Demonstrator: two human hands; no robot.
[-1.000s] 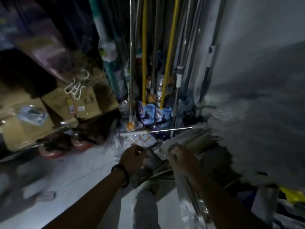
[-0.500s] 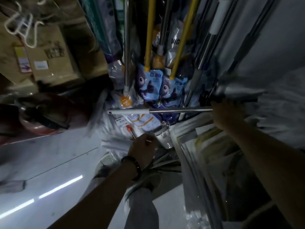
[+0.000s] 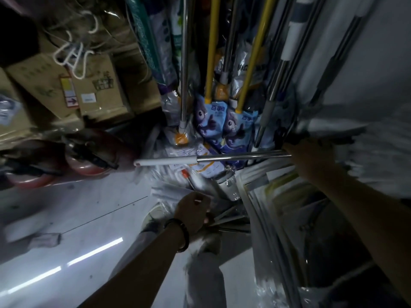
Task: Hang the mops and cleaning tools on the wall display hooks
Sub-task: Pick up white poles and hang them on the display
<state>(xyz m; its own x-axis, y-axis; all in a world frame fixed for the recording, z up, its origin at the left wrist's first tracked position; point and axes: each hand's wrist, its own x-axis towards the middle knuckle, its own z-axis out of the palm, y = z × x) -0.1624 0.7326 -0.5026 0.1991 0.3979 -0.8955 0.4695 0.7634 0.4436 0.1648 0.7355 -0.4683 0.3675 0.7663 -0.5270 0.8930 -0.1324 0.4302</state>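
Dim aisle | my right hand (image 3: 311, 156) grips a mop pole (image 3: 222, 158) lying level, long axis running left, white tip far from me | left hand (image 3: 193, 210) clenched on a thin red-capped rod (image 3: 188, 180) lower down | hooks unseen | right hand nearer.

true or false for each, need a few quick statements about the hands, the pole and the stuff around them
1. The right hand holds the steel pole level. True.
2. The pole's free end has a yellow grip. False: it is a white grip.
3. The left hand is closed around a thin orange-capped rod. True.
4. The left wrist is bare. False: it wears a dark bracelet.
5. Cardboard boxes sit at the right. False: at the left.
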